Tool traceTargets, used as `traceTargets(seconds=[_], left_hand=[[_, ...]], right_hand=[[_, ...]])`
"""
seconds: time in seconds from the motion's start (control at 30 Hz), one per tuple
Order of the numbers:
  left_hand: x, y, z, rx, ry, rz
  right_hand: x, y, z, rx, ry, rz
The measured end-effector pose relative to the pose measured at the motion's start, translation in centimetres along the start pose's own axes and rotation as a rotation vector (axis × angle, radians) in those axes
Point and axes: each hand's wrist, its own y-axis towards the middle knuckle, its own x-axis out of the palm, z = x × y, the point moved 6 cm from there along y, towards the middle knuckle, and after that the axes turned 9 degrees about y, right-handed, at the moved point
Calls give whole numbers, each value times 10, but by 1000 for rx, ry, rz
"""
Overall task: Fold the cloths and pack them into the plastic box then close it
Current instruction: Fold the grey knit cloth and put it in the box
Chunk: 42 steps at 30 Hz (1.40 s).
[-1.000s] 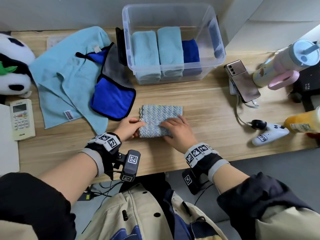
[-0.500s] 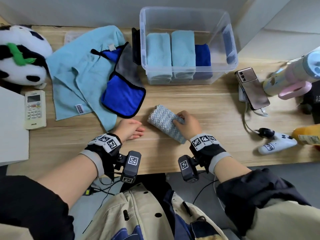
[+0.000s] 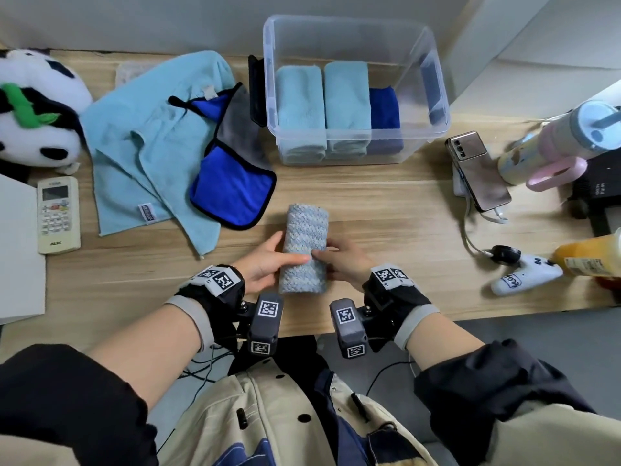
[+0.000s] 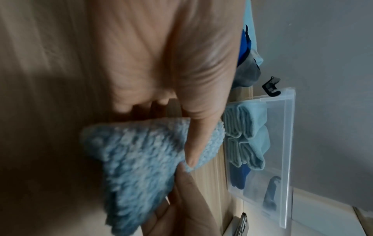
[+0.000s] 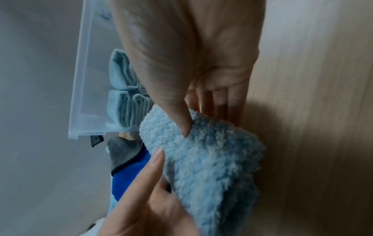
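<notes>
- Your left hand (image 3: 265, 260) grips the folded fluffy blue cloth (image 3: 305, 247) from its left side, thumb across the top.
- Your right hand (image 3: 346, 262) pinches the cloth's right side, thumb on top.
- The cloth sits between both hands on the wooden table (image 3: 386, 210), in front of the open plastic box (image 3: 353, 92).

From the head we look steeply down on the desk (image 3: 386, 210), taking in both forearms and the plastic box (image 3: 353, 38) at its far edge. Each wrist camera sits close behind its hand, turned sideways, facing along the fingers. All three share the fuzzy folded cloth (image 3: 304, 247) and the box.
</notes>
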Motion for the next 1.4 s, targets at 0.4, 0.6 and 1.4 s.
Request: traceTargets(seconds=[0.4, 0.6, 1.4], left_hand=[[20, -26, 63, 279, 53, -142], [26, -35, 112, 404, 22, -119], [-87, 34, 230, 515, 384, 654]], right_hand=[[2, -34, -62, -105, 386, -288], [-9, -44, -115, -263, 478, -339], [-152, 57, -300, -287, -425, 635]])
